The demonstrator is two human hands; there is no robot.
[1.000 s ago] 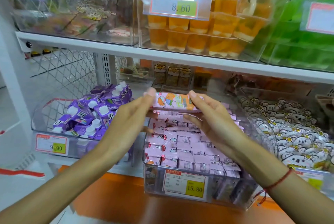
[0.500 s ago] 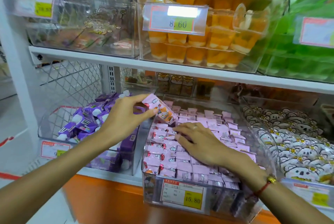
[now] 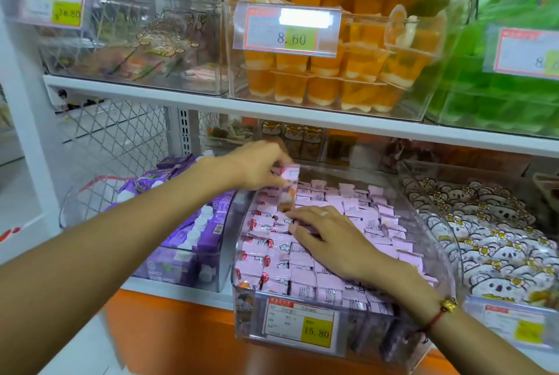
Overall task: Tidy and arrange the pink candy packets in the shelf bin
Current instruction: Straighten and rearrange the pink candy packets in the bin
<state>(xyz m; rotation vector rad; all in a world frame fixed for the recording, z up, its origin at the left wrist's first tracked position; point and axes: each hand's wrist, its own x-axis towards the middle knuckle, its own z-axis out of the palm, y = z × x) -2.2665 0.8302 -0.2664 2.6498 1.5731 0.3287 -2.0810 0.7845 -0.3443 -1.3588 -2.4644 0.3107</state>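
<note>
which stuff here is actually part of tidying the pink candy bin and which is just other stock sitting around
Part of the job:
pink candy packets
clear bin
packet gripped by left hand
right hand resting on the rows

Just nearby stock:
purple cartons
orange jelly cups
koala sweets
green packs
</note>
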